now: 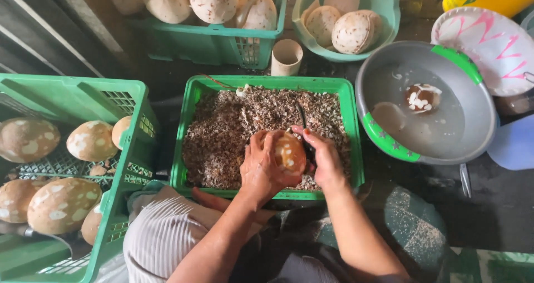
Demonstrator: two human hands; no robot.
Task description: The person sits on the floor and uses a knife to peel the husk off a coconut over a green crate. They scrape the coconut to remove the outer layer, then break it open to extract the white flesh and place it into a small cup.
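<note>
My left hand point(262, 169) grips a brown coconut point(288, 152) with pale patches, holding it over the middle green crate point(187, 121). My right hand point(324, 159) holds a dark curved blade point(302, 116) against the coconut's right side; its tip points away from me. The crate below is filled with brown and white coconut shavings point(233, 130).
A green crate point(119, 102) at left holds several brown, patchy coconuts. A far crate point(222, 43) and a green bowl point(384, 16) hold pale peeled ones. A grey basin point(478, 116) at right holds water and two coconuts. A small cup point(286, 57) stands behind the middle crate.
</note>
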